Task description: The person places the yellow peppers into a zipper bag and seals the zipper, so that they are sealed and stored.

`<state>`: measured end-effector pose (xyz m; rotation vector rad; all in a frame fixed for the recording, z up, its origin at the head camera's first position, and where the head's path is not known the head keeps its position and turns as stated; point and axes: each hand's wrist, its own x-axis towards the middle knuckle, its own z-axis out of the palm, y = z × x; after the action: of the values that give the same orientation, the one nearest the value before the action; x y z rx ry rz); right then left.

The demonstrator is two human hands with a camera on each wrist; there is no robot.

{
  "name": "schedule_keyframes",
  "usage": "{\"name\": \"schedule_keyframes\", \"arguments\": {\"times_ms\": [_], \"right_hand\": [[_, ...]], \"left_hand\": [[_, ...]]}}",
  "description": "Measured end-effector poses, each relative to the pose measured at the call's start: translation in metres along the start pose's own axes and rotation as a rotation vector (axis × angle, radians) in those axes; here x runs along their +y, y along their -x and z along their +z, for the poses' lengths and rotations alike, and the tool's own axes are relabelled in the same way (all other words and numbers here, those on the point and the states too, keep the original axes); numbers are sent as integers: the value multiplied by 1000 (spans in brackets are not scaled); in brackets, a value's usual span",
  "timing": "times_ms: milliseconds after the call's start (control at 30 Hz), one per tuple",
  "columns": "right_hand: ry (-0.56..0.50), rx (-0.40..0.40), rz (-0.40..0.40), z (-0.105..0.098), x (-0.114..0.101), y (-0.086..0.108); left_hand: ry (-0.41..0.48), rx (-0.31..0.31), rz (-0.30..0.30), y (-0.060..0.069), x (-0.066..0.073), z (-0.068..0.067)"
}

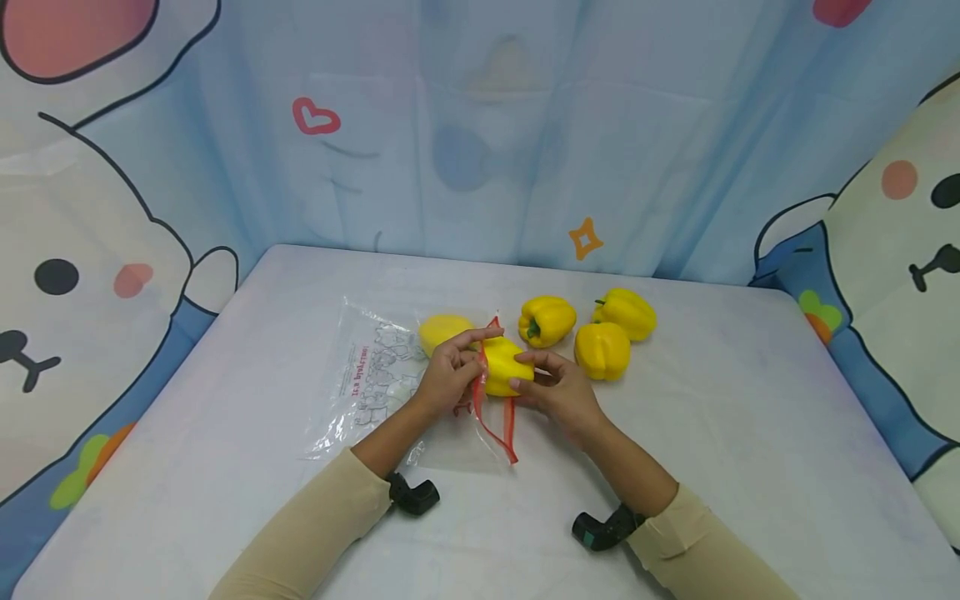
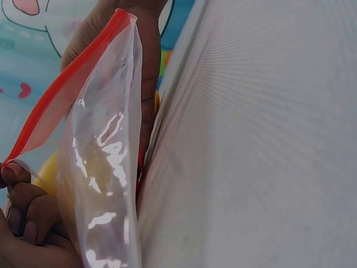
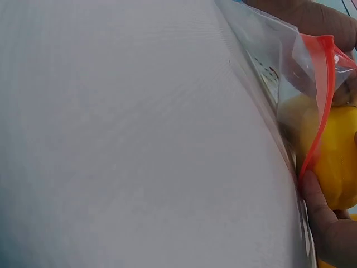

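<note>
A clear zip bag [image 1: 360, 392] with red zip edges and printed drawings lies on the table. Inside it, at the far side, is a yellow bell pepper [image 1: 442, 331]. My left hand [image 1: 450, 375] pinches the bag's red rim at the mouth; its curled fingers also show in the left wrist view. With thumb and fingers, my right hand [image 1: 562, 392] grips a second yellow bell pepper [image 1: 506, 367] that is partly within the mouth. The right wrist view shows this bell pepper [image 3: 341, 156] beside the red zip edge, with the right thumb against it.
Three more yellow bell peppers stand close together to the right: one [image 1: 547, 321] nearest the bag, one [image 1: 626, 314] behind, and one [image 1: 603, 351] in front. A white cloth covers the table [image 1: 750, 467]. Behind it hangs a blue cartoon curtain [image 1: 487, 167].
</note>
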<state>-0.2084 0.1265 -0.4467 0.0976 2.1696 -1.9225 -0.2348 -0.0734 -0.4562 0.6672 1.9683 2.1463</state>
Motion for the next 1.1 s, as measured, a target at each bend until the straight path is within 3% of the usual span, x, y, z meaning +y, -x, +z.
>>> {"name": "schedule_keyframes", "arguments": {"times_ms": [467, 867, 1100], "right_hand": [[111, 47, -102, 9, -1, -1], [129, 29, -90, 6, -2, 0], [147, 85, -77, 5, -1, 1]], "left_hand": [[4, 0, 13, 0, -2, 0], [2, -17, 32, -1, -2, 1], [13, -13, 0, -1, -1, 1]]}}
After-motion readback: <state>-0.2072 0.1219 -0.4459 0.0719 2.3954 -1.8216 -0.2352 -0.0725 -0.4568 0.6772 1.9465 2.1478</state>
